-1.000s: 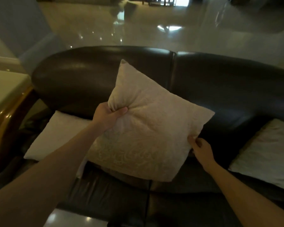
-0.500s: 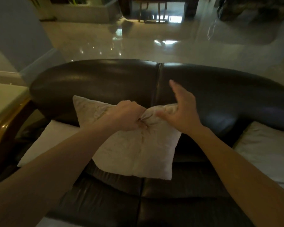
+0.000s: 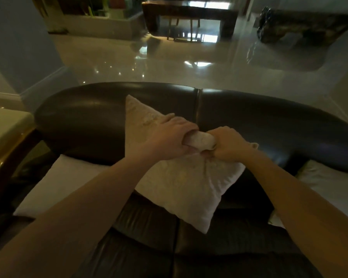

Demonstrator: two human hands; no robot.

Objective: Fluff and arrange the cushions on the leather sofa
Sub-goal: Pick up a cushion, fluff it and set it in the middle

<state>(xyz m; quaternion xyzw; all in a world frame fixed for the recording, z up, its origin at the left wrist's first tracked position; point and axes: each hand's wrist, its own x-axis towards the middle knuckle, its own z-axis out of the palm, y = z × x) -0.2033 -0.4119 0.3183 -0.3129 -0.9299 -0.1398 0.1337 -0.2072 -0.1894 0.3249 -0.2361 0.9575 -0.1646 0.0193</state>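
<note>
The dark leather sofa [image 3: 249, 121] is standing in a dim room with a glossy pale floor [image 3: 169, 63] behind it, and the near seat cushions are filling the bottom of the view. Just above the seat, both bare forearms are reaching forward to the beige cushion [image 3: 185, 183], which is resting at the middle of the sofa, tilted on one corner against the backrest. The left hand [image 3: 169, 140] and the right hand [image 3: 226, 145] are both closing tight on the top edge of this cushion, squeezing a roll of fabric between them. Half a second ago the right hand was open and only coming to the edge, and one second ago the hands were holding the cushion wide apart by its sides; so I think the person is now bunching and plumping the filling, and the arranging is not yet done. A white cushion [image 3: 54, 187] is lying flat at the left end and another white cushion [image 3: 329, 183] at the right end, both apart from the beige one, so the middle of the seat is giving room to set it. Farther away, a dark table [image 3: 189, 15] is standing across the floor.
</note>
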